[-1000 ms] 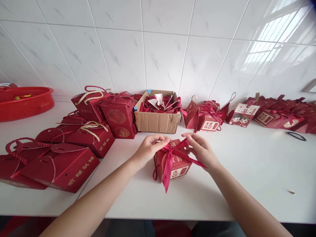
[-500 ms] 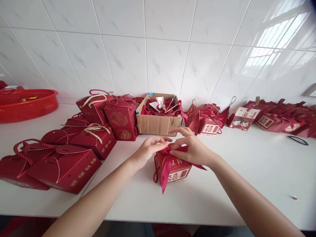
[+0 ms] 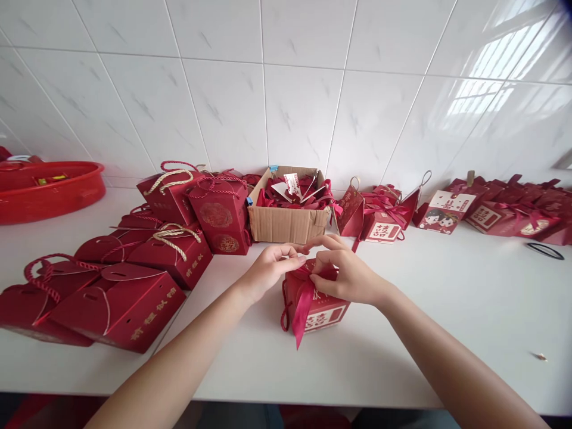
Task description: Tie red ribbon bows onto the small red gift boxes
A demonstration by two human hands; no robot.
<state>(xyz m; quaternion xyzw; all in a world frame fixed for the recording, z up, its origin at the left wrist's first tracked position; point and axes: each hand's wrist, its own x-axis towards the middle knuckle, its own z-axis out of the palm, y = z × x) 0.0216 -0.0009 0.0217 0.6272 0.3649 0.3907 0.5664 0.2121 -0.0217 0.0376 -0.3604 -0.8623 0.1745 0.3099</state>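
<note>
A small red gift box (image 3: pixel 319 310) with white lettering stands upright on the white table, a cord loop at its left side. A crimson ribbon (image 3: pixel 304 307) lies over its top, one tail hanging down the front. My left hand (image 3: pixel 273 268) is at the top left of the box, fingers bent and pinched on the ribbon. On the right, my right hand (image 3: pixel 346 268) pinches the ribbon near the knot between thumb and fingers. The exact grip at the fingertips is partly hidden.
Red boxes with rope handles (image 3: pixel 120 301) crowd the left. Behind are a cardboard box (image 3: pixel 288 225) of red pieces and ribboned boxes (image 3: pixel 382 229). A red basin (image 3: pixel 53 199) stands far left, a black band (image 3: pixel 545 251) at right.
The ribbon's right tail, which stuck out past the box, is now lifted up behind my right hand. My right hand's fingers have curled in more. The view has shifted slightly.
</note>
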